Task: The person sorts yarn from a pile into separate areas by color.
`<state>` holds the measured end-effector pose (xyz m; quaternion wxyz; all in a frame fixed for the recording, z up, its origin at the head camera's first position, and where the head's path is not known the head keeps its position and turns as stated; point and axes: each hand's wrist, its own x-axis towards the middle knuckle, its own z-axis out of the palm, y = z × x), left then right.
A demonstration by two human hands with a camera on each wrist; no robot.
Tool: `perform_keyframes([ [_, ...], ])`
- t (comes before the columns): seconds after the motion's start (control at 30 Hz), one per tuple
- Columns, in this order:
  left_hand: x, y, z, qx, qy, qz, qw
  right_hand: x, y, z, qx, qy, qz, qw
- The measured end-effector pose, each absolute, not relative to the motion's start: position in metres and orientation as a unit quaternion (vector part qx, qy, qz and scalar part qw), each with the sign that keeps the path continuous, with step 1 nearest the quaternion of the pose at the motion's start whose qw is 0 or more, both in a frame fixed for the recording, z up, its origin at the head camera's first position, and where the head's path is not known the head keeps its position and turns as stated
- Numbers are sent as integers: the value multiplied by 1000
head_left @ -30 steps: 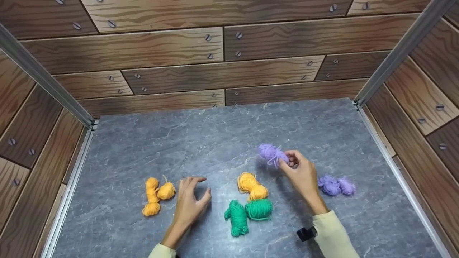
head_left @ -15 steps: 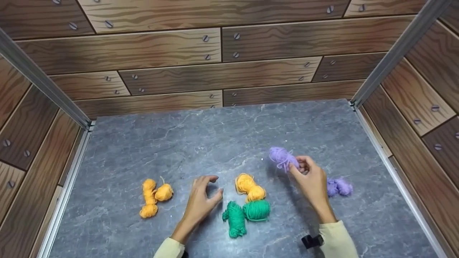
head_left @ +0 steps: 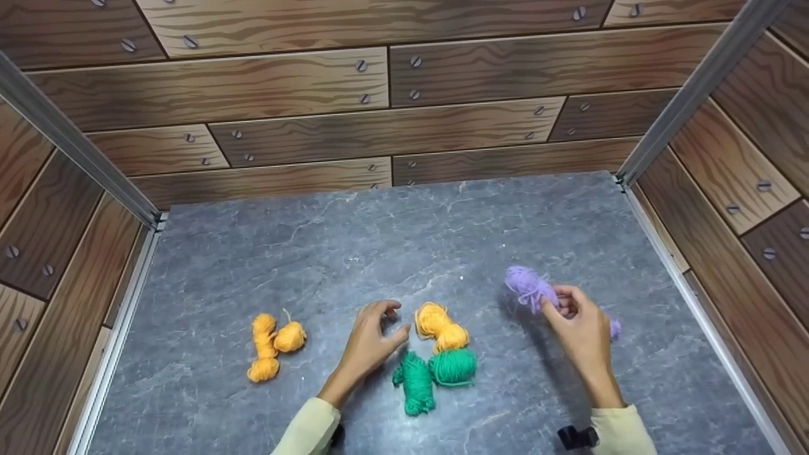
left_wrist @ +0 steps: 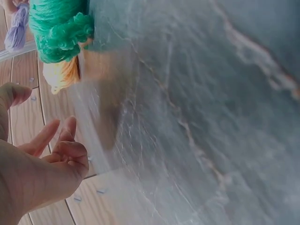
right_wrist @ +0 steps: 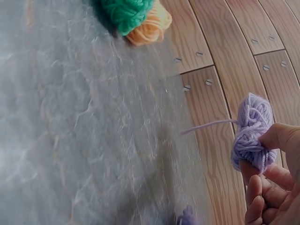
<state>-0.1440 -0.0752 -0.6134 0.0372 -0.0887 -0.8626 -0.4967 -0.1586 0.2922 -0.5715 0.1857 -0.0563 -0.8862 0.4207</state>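
Note:
In the head view my right hand [head_left: 580, 332] pinches a purple yarn skein [head_left: 529, 287] by one end, above the table; the right wrist view shows a loose strand sticking out from this held skein [right_wrist: 253, 131]. Behind that hand, more purple yarn [head_left: 615, 329] lies on the table, mostly hidden. My left hand [head_left: 371, 338] hovers with relaxed, slightly bent fingers and holds nothing. Just right of it lie a yellow-orange skein [head_left: 440, 327] and two green skeins, one upright in view [head_left: 417, 385] and one sideways [head_left: 453, 367], close together.
Farther left, a long orange skein [head_left: 263, 347] and a small orange ball [head_left: 290, 337] lie side by side. The grey marbled table [head_left: 354, 253] is bounded by wood-patterned walls [head_left: 303, 136] and metal rails [head_left: 114, 341]. A black wrist device [head_left: 576, 436] sits at my right sleeve.
My right hand has carried the purple skein to the right, now covering most of the purple yarn on the table. My left hand has moved right, toward the yellow-orange and green skeins.

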Motion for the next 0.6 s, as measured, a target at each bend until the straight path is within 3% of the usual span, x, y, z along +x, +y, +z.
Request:
perform_keyframes([
  [0.6,-163,-60,-611,-117,-855,-505,-15,-138,329,-574,-124,-898,369,206],
])
